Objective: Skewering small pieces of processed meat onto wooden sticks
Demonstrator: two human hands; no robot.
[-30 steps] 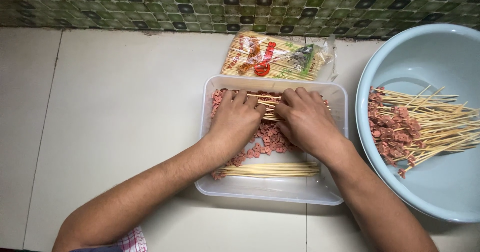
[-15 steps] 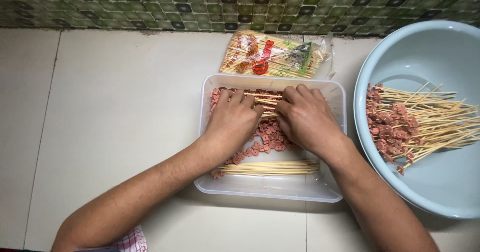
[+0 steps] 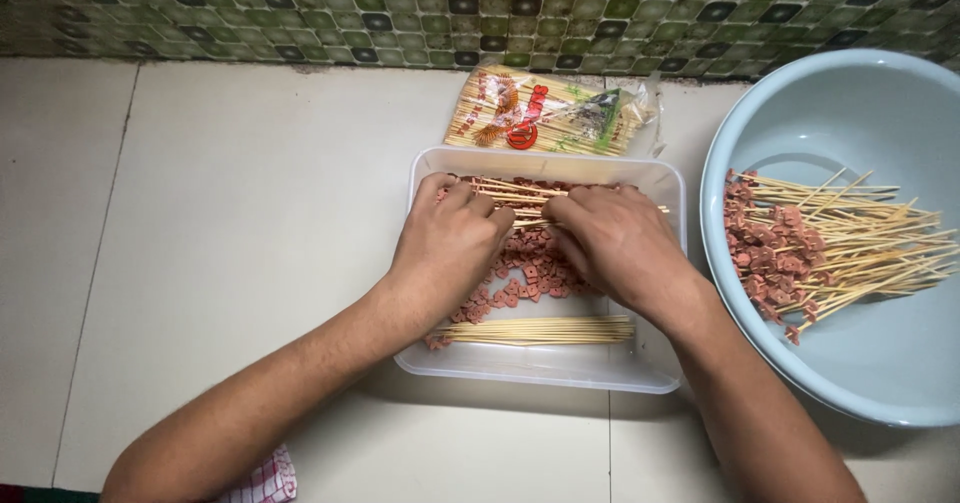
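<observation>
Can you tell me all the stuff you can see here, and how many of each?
clear plastic tub: one, see-through, on the pale tiled surface, in the middle
meat pieces: many, pinkish red, loose in the tub
bare skewers: one bundle, pale wood, along the tub's near side
skewer packet: one, clear with red and green print, behind the tub by the wall
basin: one, light blue, at the right
loaded skewers: a pile, wood with pinkish meat, in the basin
checked cloth: one, red and white, bottom edge
tiled wall: green patterned, at the back
left hand: in the tub, on skewers
right hand: in the tub, on skewers
</observation>
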